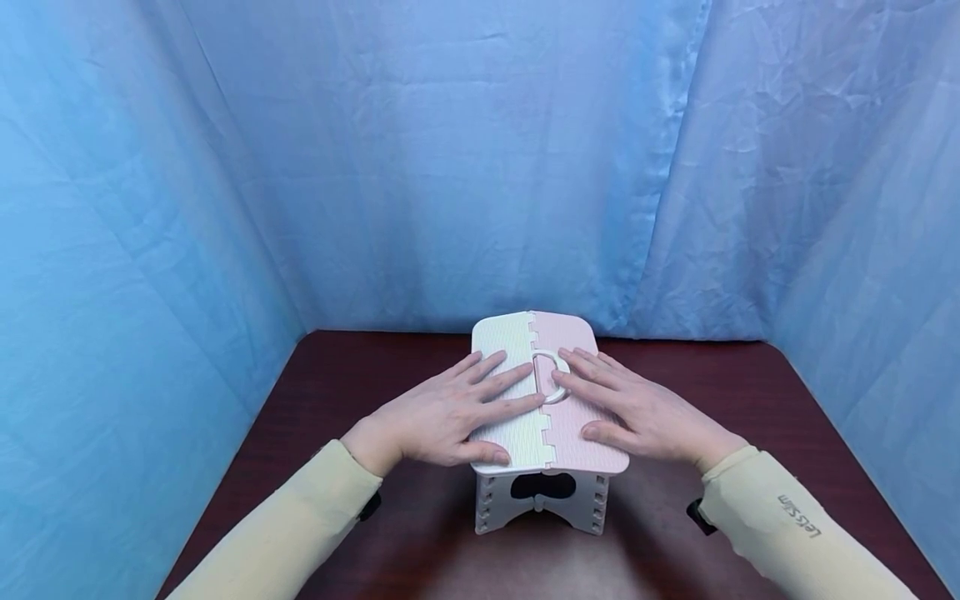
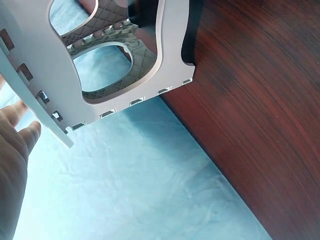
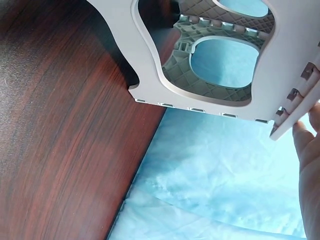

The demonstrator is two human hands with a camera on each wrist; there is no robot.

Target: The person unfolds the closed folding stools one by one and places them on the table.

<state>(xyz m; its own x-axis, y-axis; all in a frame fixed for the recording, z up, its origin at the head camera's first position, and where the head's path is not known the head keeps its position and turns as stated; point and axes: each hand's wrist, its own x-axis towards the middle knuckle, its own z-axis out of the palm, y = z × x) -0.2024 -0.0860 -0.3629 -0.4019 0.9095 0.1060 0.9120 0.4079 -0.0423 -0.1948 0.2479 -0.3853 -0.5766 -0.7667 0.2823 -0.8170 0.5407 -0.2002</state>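
A folding step stool (image 1: 517, 333) stands unfolded on the table, its top half white and half pale pink with a ridged surface. The two top panels meet at a toothed seam in a shallow peak, beside a white oval handle (image 1: 564, 392). My left hand (image 1: 457, 408) lies with spread, straight fingers on the white panel, fingertips near the handle. Across the pink panel rests my right hand (image 1: 637, 404), fingers spread, two fingertips at the handle's rim. Both wrist views show the stool's side frame (image 2: 90, 95) with its large cut-outs and the lattice-ribbed legs (image 3: 220, 87) inside.
The dark red wood-grain table (image 1: 360, 358) extends around the stool. Light blue curtains (image 1: 450, 167) hang behind and on both sides. A dark band shows at each wrist under the cream sleeves (image 1: 300, 517).
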